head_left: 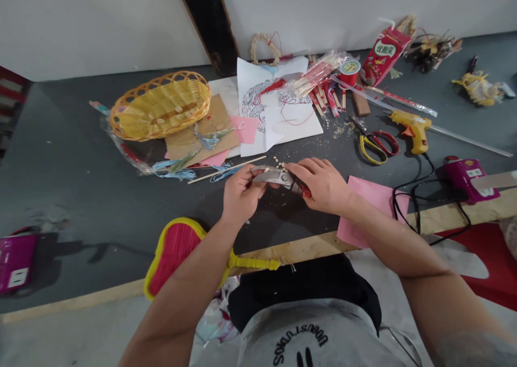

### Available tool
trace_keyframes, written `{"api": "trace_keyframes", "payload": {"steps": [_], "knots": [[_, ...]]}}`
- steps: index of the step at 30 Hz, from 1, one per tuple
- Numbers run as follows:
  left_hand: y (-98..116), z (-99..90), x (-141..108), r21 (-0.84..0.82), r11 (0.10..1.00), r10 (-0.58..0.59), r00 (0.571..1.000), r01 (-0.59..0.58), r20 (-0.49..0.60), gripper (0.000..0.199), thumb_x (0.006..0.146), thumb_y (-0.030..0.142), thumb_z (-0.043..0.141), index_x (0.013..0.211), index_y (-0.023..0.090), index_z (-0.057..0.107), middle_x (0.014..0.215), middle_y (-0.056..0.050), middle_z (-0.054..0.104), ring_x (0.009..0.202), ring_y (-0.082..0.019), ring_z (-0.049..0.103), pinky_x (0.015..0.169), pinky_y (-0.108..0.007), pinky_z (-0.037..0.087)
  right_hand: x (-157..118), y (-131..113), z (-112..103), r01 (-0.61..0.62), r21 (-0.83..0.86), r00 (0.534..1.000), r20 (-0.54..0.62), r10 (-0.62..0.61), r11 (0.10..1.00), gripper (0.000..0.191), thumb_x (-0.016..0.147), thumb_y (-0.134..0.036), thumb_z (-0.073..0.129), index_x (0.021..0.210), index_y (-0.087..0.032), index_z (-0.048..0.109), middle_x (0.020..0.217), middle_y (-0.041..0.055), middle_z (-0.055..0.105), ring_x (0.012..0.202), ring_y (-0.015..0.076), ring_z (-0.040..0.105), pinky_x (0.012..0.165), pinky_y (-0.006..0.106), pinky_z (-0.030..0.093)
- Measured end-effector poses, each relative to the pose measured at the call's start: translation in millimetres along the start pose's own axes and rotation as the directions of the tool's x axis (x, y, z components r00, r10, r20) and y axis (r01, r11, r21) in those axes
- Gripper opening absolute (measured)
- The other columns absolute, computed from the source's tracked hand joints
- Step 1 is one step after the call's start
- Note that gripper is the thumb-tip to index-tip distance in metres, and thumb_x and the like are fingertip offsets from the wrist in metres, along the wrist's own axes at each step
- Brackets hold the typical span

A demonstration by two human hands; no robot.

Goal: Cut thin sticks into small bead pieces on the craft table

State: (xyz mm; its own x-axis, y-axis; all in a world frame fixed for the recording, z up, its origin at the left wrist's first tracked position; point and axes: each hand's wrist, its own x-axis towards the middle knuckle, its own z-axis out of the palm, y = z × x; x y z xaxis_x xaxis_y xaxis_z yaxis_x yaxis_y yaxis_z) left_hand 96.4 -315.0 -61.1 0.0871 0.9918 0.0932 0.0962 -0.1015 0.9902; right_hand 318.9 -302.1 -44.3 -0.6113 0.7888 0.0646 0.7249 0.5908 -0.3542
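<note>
My right hand (pixel 326 186) is closed around the dark and red handles of a pair of shears (pixel 278 177), whose metal blades point left. At the blade end, my left hand (pixel 241 192) has its fingers pinched together. A small pale bit shows by its fingertips, but the fingers hide most of what they hold. Several pale cut bits (pixel 278 163) lie on the dark table just beyond the blades. Left of them, a thin pale stick (pixel 226 170) rests across blue tassels (pixel 175 170).
Behind my hands are a yellow woven basket (pixel 161 108), printed paper (pixel 252 95) and wrapped sticks (pixel 321 73). Scissors (pixel 375 145), a yellow glue gun (pixel 414 130) and its black cord are to the right. A pink-and-yellow fan-shaped piece (pixel 175 243) overhangs the front edge.
</note>
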Motion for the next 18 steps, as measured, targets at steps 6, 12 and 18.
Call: {"api": "trace_keyframes", "payload": {"steps": [6,12,18], "knots": [[1.8,3.6,-1.8,-0.049,0.999,-0.021,1.0,0.022,0.008,0.027,0.093,0.04,0.067,0.08,0.018,0.073,0.057,-0.001,0.062,0.045,-0.009,0.044,0.045,-0.023,0.031,-1.6,-5.3,-1.0,-0.028,-0.015,0.999,0.019,0.028,0.999,0.058,0.081,-0.013,0.054,0.139,-0.016,0.054,0.118,0.0129,0.067,0.104,0.0277,0.061,0.088,0.04,0.046],[2.0,6.2,0.7,-0.09,0.996,-0.02,0.999,0.015,-0.051,0.022,0.087,0.04,0.073,0.085,0.018,0.069,0.061,0.001,0.064,0.047,-0.008,0.047,0.046,-0.021,0.035,-1.2,-6.1,2.8,-0.053,-0.035,0.999,-0.006,0.052,0.998,0.058,0.08,-0.014,0.056,0.138,-0.018,0.055,0.121,0.0125,0.067,0.106,0.0283,0.061,0.087,0.04,0.044],[-0.4,3.2,2.0,0.011,1.0,-0.009,0.991,0.011,-0.13,0.013,0.081,0.024,0.074,0.075,0.019,0.064,0.053,0.005,0.056,0.046,-0.008,0.048,0.047,-0.02,0.035,-0.4,-5.1,1.8,-0.033,-0.056,0.999,-0.034,0.031,0.998,0.063,0.082,-0.016,0.056,0.145,-0.019,0.051,0.128,0.0121,0.065,0.113,0.0301,0.059,0.086,0.042,0.041]]}}
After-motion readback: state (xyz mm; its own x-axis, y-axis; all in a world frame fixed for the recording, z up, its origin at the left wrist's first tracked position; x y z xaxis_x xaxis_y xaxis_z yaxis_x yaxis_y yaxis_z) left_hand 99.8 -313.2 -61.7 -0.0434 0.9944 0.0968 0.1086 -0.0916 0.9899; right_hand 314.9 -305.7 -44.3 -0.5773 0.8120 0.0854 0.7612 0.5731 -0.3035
